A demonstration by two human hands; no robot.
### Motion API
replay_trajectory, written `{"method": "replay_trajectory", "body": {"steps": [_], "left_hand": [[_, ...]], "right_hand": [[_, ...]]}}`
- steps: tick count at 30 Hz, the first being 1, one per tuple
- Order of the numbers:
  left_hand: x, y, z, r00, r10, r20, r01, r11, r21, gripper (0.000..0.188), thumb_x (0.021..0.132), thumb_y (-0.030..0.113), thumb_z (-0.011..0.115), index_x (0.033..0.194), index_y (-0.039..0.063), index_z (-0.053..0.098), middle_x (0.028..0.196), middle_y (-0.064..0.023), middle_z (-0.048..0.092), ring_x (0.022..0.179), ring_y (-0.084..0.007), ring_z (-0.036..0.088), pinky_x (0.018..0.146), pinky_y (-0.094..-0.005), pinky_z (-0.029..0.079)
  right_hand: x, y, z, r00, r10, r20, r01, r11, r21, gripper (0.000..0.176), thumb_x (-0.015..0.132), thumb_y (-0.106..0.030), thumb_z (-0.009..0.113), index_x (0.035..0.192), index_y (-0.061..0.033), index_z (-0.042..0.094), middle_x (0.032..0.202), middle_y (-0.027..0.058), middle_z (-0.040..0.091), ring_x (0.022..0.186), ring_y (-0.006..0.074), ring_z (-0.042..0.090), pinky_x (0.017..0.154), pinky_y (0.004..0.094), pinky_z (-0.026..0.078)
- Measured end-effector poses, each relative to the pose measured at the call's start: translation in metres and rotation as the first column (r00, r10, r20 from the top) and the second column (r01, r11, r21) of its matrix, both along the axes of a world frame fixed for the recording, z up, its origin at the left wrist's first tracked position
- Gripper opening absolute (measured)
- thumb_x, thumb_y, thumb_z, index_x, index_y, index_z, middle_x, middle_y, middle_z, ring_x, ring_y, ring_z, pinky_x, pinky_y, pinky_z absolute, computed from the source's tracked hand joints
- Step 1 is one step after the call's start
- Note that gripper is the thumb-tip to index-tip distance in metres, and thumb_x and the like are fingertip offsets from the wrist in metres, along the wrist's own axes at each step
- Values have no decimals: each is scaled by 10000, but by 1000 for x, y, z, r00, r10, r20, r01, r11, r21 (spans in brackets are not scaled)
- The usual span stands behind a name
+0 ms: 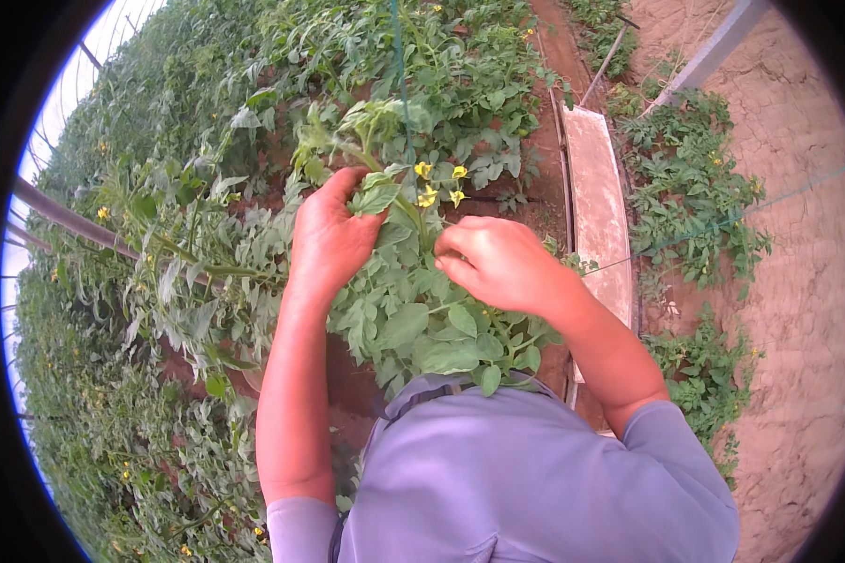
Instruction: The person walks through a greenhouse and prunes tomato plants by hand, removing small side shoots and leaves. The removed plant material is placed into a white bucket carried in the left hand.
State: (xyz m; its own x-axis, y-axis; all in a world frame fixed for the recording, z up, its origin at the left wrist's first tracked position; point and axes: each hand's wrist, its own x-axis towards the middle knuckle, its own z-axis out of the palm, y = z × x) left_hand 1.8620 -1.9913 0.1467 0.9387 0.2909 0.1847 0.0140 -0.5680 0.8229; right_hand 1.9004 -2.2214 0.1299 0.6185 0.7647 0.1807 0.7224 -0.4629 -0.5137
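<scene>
A tomato plant's stem [410,210] rises between my hands, with a cluster of yellow flowers [428,195] just right of it. My left hand [336,229] is at the upper stem, its thumb and fingers around leaves [377,197]; the fingertips are partly hidden behind them. Close to the stem, below the flowers, is my right hand [496,260], fingers curled and thumb near the index finger; whether something thin is between them cannot be told. A green twine [403,77] comes down from above to the flowers. Broad leaves [451,345] lie below my hands, against my shirt.
Dense tomato plants [183,91] fill the left and the top. A thick pole [77,222] crosses at left. To the right runs a pale, weathered strip [598,183], then more plants [697,183], a slanted post [711,53], another twine [792,193] and a cracked earthen surface [803,295].
</scene>
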Motion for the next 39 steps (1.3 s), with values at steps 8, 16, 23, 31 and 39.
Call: {"method": "replay_trajectory", "body": {"steps": [8,16,23,31,39], "left_hand": [[29,-13,3,998,59,-24,-52,972,229,389,841,236,824,1167,37,755,912,-208,750,786,-287,723,755,-388,552],[68,-24,-19,993,80,83,-101,952,289,234,830,248,766,973,63,782,864,-259,722,854,-460,712,768,-526,577],[89,-18,-24,997,76,8,-75,960,271,359,873,289,782,1150,62,764,930,-241,752,892,-374,745,807,-450,572],[89,-15,-28,1000,22,-4,-21,982,186,269,859,282,753,1024,71,775,906,-236,735,909,-450,704,811,-513,564],[62,-25,-19,965,8,262,-85,955,285,384,849,219,827,1196,78,743,986,-127,754,902,-282,710,830,-365,556]], "right_hand": [[14,36,-84,985,-168,26,167,932,-323,356,871,-356,783,970,-27,691,959,206,728,924,428,726,808,536,572],[14,18,-105,925,-371,87,380,896,-228,253,811,-244,786,958,-50,719,946,193,728,887,410,726,779,508,581],[28,-9,-121,852,-399,-340,411,911,-39,183,837,-77,710,998,-17,775,847,113,733,776,219,704,705,371,549],[26,-17,-119,495,-177,-851,549,823,148,188,963,-103,677,1103,-13,765,970,22,760,869,112,670,778,305,543],[46,-12,-97,280,-231,-932,575,818,-30,221,973,-290,745,997,-70,747,774,-61,584,643,62,452,581,256,337]]}}
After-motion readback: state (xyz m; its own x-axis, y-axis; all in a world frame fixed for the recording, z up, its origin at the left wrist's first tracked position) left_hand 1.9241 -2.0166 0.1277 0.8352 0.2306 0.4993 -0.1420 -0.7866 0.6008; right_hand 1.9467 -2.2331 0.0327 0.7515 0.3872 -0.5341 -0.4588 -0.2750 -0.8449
